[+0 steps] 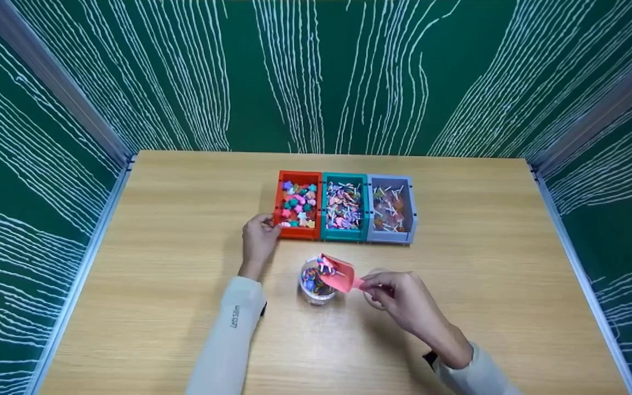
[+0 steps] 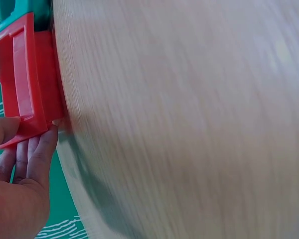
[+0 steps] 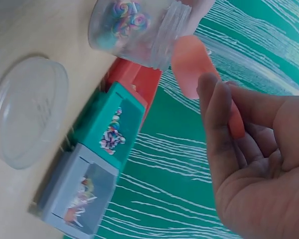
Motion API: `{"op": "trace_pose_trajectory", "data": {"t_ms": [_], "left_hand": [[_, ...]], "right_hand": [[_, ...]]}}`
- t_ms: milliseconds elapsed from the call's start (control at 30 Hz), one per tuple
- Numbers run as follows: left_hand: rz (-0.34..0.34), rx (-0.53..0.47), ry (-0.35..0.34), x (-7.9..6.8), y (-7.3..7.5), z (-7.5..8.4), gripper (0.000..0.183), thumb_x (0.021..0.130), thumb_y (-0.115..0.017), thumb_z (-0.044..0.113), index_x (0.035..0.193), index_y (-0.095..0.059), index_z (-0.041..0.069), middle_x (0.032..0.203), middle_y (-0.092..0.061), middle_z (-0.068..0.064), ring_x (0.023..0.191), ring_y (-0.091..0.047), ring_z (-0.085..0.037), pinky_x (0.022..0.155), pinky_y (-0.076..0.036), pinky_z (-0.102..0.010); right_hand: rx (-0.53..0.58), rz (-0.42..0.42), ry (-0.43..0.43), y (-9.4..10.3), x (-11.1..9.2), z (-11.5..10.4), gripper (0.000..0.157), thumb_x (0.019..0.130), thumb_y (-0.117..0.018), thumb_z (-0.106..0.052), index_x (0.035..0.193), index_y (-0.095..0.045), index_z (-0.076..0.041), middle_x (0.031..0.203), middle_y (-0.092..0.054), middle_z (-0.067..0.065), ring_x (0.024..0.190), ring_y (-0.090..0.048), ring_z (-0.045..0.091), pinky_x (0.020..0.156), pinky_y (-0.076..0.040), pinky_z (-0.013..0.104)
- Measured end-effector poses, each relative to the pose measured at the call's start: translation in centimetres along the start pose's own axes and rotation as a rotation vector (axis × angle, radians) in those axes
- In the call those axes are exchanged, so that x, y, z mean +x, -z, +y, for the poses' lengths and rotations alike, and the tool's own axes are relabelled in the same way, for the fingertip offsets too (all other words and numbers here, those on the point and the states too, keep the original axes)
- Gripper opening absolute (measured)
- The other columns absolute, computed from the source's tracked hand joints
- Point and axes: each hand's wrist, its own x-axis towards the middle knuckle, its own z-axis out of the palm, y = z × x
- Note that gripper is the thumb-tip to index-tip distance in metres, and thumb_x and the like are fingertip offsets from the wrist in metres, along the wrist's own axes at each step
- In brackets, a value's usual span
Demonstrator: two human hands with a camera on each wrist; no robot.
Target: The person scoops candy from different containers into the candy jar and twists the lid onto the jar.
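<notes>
My right hand (image 1: 401, 302) pinches the handle of a small pink scoop (image 1: 341, 274), its blade tilted over the mouth of a clear jar (image 1: 317, 297). Colourful charms with white sticks lie on the blade in the head view. Swirl-patterned pieces show inside the jar (image 3: 114, 37) in the right wrist view. With thumb and fingers my left hand (image 1: 260, 238) grips the near left corner of the red bin (image 1: 299, 233); in the left wrist view the thumb lies on the rim of this red bin (image 2: 25, 74) and the other fingers are beneath.
Joined to the red bin's right are a teal bin (image 1: 344, 236) of striped pieces and a grey bin (image 1: 391, 237) of stick-shaped charms. A clear round lid (image 3: 32, 112) lies on the wooden table (image 1: 184, 219), partly behind the right hand in the head view.
</notes>
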Motion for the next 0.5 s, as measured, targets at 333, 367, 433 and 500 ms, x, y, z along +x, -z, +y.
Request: {"op": "trace_pose_trajectory", "data": {"t_ms": [333,367,433,500], "left_hand": [[0.006,-0.017,-0.021,0.2,-0.1,-0.5,0.021,0.089,-0.077,-0.005,0.110,-0.076,-0.009,0.089,-0.070,-0.015,0.082,-0.069,-0.025,0.077,-0.061,-0.035],[0.008,-0.019,-0.026,0.2,-0.1,-0.5,0.021,0.089,-0.077,-0.005,0.109,-0.076,-0.009,0.089,-0.070,-0.014,0.081,-0.069,-0.025,0.077,-0.061,-0.036],[0.011,-0.021,-0.037,0.2,-0.1,-0.7,0.020,0.088,-0.078,-0.005,0.108,-0.076,-0.008,0.088,-0.070,-0.014,0.080,-0.069,-0.025,0.076,-0.061,-0.036],[0.012,-0.023,-0.039,0.2,-0.1,-0.7,0.019,0.088,-0.078,-0.004,0.107,-0.077,-0.008,0.087,-0.070,-0.013,0.079,-0.069,-0.024,0.075,-0.061,-0.035]], "right_hand": [[-0.272,0.092,0.172,-0.5,-0.9,-1.4,0.021,0.089,-0.077,0.009,0.094,-0.085,-0.010,0.101,-0.081,0.001,0.098,-0.076,0.014,0.085,-0.063,0.036],[-0.283,0.098,0.184,-0.6,-0.9,-1.4,0.020,0.088,-0.078,0.008,0.094,-0.085,-0.010,0.101,-0.081,0.001,0.098,-0.076,0.015,0.086,-0.063,0.036],[-0.299,0.106,0.200,-0.6,-1.0,-1.4,0.020,0.088,-0.079,0.008,0.094,-0.085,-0.010,0.102,-0.081,0.001,0.098,-0.076,0.015,0.086,-0.063,0.037],[-0.310,0.111,0.212,-0.6,-1.1,-1.4,0.020,0.088,-0.080,0.007,0.095,-0.085,-0.011,0.101,-0.081,0.002,0.097,-0.077,0.015,0.085,-0.063,0.037]]}}
